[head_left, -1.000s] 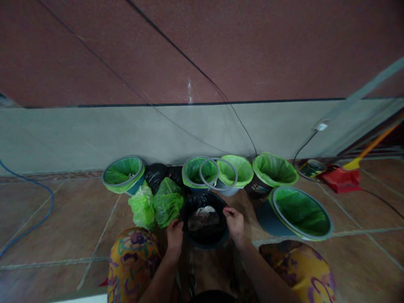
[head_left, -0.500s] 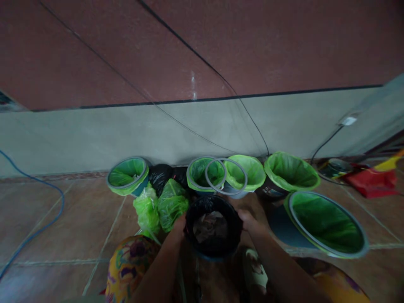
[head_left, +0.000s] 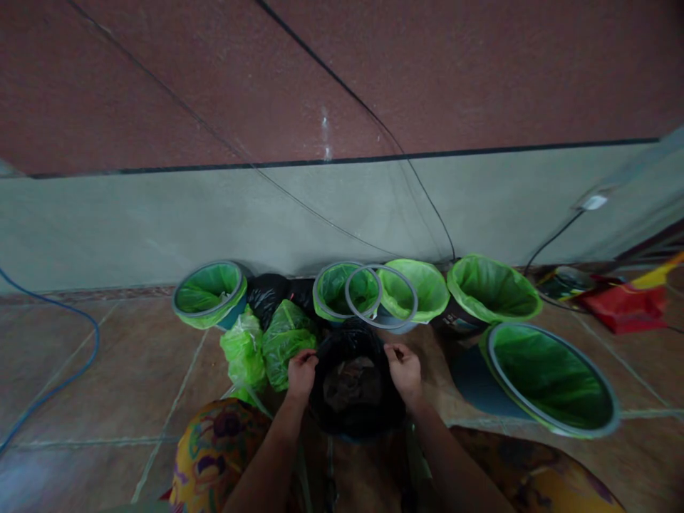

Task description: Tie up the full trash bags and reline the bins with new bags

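Note:
Between my hands stands a small bin lined with a black bin bag (head_left: 357, 420), with brownish crumpled waste (head_left: 350, 383) inside. My left hand (head_left: 302, 372) pinches the bag's edge on the left side. On the opposite side my right hand (head_left: 405, 370) has its fingers closed on the bag's edge too. The bin's own wall is mostly hidden by the bag. Just beyond it, a loose grey ring (head_left: 413, 308) leans across two bins lined in green. Tied green bags, one pale (head_left: 243, 349) and one darker (head_left: 288, 345), lie left of my left hand.
Along the wall stand bins with green liners: one at left (head_left: 208, 288), one at centre (head_left: 334, 281), one pale (head_left: 422, 285) and one dark (head_left: 494, 292). A larger bin (head_left: 553, 377) tilts at right. Black bags (head_left: 270, 299), a red dustpan (head_left: 623, 308) and a blue hose (head_left: 69, 388) lie around.
Both hands have shifted from gripping the bin's sides up to the bag's edge, fingers now pinching it. The bag's rim looks pulled up and more upright.

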Available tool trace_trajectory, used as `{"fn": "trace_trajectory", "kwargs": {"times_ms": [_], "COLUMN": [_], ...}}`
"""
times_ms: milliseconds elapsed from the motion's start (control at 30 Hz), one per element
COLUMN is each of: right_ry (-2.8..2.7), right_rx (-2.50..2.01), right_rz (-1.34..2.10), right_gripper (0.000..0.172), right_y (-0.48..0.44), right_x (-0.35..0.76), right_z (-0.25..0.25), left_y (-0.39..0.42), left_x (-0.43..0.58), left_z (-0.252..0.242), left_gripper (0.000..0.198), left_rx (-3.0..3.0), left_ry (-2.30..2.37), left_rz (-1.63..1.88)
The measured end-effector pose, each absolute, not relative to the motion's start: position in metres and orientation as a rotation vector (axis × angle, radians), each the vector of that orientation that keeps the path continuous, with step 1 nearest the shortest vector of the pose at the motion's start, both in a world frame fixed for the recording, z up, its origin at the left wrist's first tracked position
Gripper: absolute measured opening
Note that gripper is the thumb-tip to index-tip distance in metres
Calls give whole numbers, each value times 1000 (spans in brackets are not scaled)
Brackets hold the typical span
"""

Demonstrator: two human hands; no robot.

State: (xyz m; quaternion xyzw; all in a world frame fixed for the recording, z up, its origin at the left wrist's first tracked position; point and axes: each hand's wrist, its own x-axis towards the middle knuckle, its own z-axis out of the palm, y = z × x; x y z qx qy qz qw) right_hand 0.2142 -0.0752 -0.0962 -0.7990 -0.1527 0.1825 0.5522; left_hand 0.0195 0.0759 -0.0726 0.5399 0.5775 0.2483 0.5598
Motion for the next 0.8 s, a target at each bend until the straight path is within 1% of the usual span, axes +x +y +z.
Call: {"fn": "trace_trajectory", "kwargs": {"times_ms": [133, 167, 200, 267, 300, 333, 367, 400, 433, 500, 600, 700, 800], "right_ry": [-316, -347, -403, -566, -644, -709, -764, -800, -813, -797, -699, -708, -773], "right_rx": [-2134, -2217, -2288, -2385, -2413, -2428, -2432, -2434, -2438, -2461, -2539, -2591, -2552], "right_rz": [454, 477, 501, 537, 545, 544, 537, 525, 507, 463, 461, 565, 728], "right_gripper": [54, 55, 52, 34, 25, 21, 22, 24, 27, 31, 33, 31, 30], "right_y": [-74, -70, -65, -54, -50, -48, -48, -49, -53, -64, -82, -95, -105], "right_x": [219, 222, 225, 229, 230, 231, 232, 233, 234, 239, 248, 253, 248], "right_z": [-88, -84, -80, -72, -68, -65, -63, -61, -59, -55, -49, -45, -42], "left_y": [75, 77, 80, 86, 88, 89, 89, 89, 88, 86, 81, 76, 70], "left_x": [9, 12, 17, 29, 35, 38, 40, 39, 36, 26, 7, -5, -12], "left_z": [-64, -60, -56, -48, -44, -41, -38, -36, -34, -31, -30, -30, -31], "left_gripper": [11, 16, 25, 36, 34, 29, 23, 22, 25, 32, 35, 38, 38], "left_rx": [1401, 1471, 1561, 1778, 1885, 1975, 2045, 2095, 2127, 2126, 2028, 1947, 1839], "left_ry": [1478, 1515, 1538, 1529, 1506, 1485, 1477, 1490, 1523, 1620, 1728, 1766, 1735], "left_rz": [545, 536, 513, 383, 283, 176, 82, 18, -4, 38, 104, 146, 205]}}
